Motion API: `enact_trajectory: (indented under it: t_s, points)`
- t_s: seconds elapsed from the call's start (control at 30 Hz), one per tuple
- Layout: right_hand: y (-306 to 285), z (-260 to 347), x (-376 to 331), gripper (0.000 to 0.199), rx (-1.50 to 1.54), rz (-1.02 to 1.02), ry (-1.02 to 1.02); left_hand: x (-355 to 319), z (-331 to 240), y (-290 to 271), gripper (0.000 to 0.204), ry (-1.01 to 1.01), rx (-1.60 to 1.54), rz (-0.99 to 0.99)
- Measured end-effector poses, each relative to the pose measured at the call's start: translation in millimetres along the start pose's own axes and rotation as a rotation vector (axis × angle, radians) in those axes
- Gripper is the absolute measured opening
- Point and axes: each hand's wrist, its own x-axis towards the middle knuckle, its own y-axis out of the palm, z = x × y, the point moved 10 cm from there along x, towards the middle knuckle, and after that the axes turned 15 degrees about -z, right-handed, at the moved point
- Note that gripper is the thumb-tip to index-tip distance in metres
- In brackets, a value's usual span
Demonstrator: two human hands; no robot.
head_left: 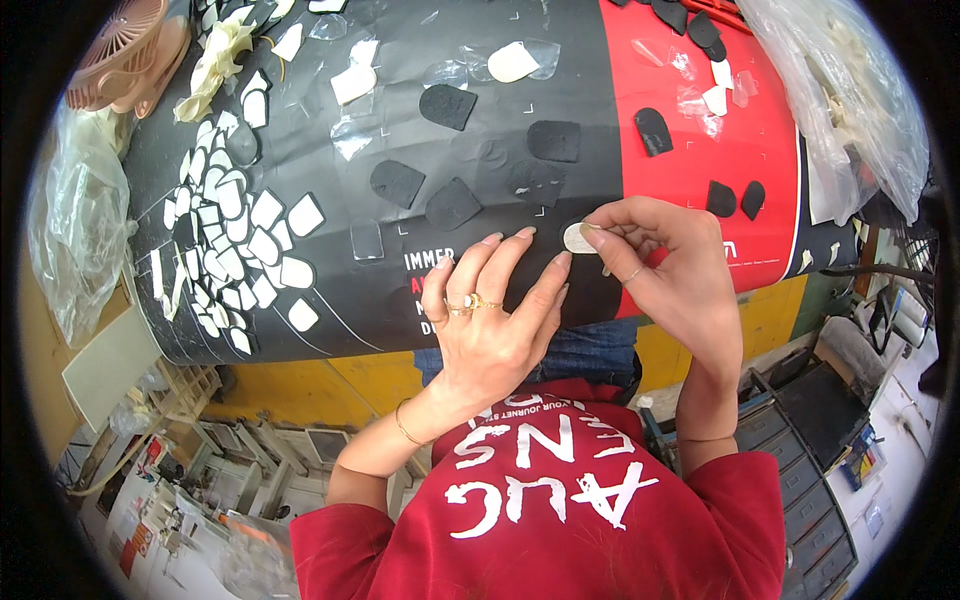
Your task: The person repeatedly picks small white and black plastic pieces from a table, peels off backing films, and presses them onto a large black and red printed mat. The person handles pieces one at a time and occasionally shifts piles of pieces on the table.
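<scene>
- Right grip: thumb and index pinched closed, holding a small pale oval piece [577, 238] between the fingertips.
- Piece is just beyond the left index fingertip, over the black part near the red border; contact with that fingertip can't be told.
- Right hand [672, 262]: back up, other fingers curled, wrist bent so the hand points left; forearm rises from the lower right.
- Left hand [492, 335]: palm down, fingers spread and bent, tips toward the counter [580, 90]; grip loosely open, nothing seen held.
- Left forearm angles in from the lower left, bracelet [408, 425] at the wrist.
- Counter top is black with a red section at right.
- Black rounded pieces [447, 106] lie scattered beyond the hands.
- White-faced pieces [230, 262] heaped at left.
- Pink fan [118, 50] far left; clear plastic bag [850, 100] far right.
</scene>
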Motion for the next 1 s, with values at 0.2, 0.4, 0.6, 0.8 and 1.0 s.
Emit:
enact_trajectory:
  t_s: [0.2,0.4,0.6,0.8,1.0]
  points:
    - [1.3,-2.7,0.6,0.013,0.012,-0.001,0.02,-0.3,1.1,0.3,0.031,-0.007,-0.013,0.013]
    - [0.8,-3.4,-0.7,0.013,0.005,-0.015,0.018,1.1,2.1,-0.5,0.036,-0.022,-0.048,0.019]
    - [-0.1,-2.7,-2.1,0.015,0.01,-0.031,0.002,3.0,-1.6,6.9,0.043,-0.008,-0.012,0.089]
    - [-4.5,-1.9,-13.4,0.043,0.095,-0.216,-0.028,0.8,-2.7,10.2,0.042,0.019,0.013,0.09]
    - [-4.9,4.4,-21.0,0.051,0.002,-0.43,-0.186,-1.0,-3.2,11.0,0.043,0.04,0.032,0.078]
